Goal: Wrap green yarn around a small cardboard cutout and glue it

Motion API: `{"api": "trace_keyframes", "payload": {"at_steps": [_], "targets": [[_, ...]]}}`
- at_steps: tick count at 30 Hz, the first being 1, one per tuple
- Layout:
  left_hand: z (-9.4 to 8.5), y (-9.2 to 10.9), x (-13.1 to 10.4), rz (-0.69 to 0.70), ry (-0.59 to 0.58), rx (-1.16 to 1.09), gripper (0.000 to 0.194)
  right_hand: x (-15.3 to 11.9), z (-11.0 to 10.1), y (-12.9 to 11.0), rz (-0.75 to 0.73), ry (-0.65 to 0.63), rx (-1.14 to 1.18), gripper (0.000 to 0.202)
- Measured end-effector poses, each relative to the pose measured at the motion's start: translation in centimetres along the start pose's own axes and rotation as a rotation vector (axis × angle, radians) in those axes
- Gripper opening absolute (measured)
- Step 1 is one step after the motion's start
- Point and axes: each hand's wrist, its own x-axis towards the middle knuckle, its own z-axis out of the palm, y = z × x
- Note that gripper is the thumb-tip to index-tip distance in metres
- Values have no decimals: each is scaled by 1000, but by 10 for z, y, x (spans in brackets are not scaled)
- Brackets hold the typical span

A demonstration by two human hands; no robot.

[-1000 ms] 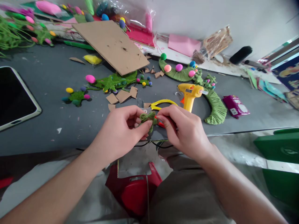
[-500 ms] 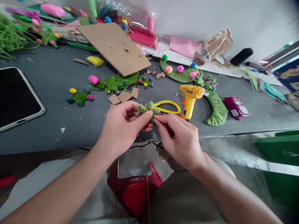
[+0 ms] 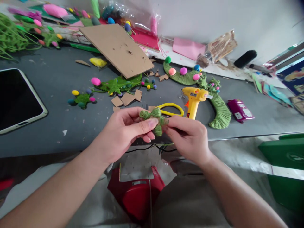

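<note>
Evidently, the left hand (image 3: 123, 131), curled nearly closed, and the right hand (image 3: 190, 133), thumb and forefinger together, are pinching the green yarn-wrapped piece (image 3: 156, 112) at frame centre; steadying its middle should be keeping the windings (image 3: 163, 120) snug.

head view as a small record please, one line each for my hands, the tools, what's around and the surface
left hand: grips the green yarn-wrapped piece
right hand: pinches that piece's right end
tools: yellow glue gun; yellow handle loop, rest mostly hidden
far left: dark-screened phone
right: green yarn-wrapped crescent, purple packet
back: cardboard sheet
surface: grey table
</note>
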Motion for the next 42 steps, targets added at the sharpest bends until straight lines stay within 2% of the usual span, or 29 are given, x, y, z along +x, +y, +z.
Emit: {"api": "trace_keyframes", "payload": {"at_steps": [3, 5, 10, 14, 18, 26, 29, 31, 33, 37, 40, 42], "targets": [[-2, 3, -4, -15, -68, 118, 6, 3, -10, 10, 30, -96, 75, 17], [-1, 4, -7, -21, -63, 253, 9, 6, -17, 14, 30, -137, 80, 15], [4, -1, -9, 116, 78, 689, 12, 13, -29, 7, -48, -235, -172, 15], [6, -9, -5, 168, 150, 825, 15, 15, -29, -9, -44, -272, -348, 15], [9, -9, 0, 163, 216, 780, 15, 11, -24, -17, -26, -236, -356, 15], [13, -4, 3, 110, 284, 413, 13, -3, -5, -14, -67, -129, -301, 18], [10, -4, 3, 115, 251, 265, 12, -4, -1, -14, -28, -46, -211, 13], [7, -4, 2, 118, 210, 174, 10, -3, -2, -13, 48, -13, -90, 9], [3, -2, 1, 111, 163, 112, 9, 0, -4, -9, 141, -44, 65, 6], [-3, 1, -1, 75, 65, 96, 6, 10, -12, 2, 282, -216, 351, 14], [-6, 2, -2, 88, 53, 145, 5, 17, -16, 9, 346, -263, 426, 11], [-6, 3, -2, 109, 68, 205, 7, 20, -17, 10, 358, -229, 408, 12]]}}
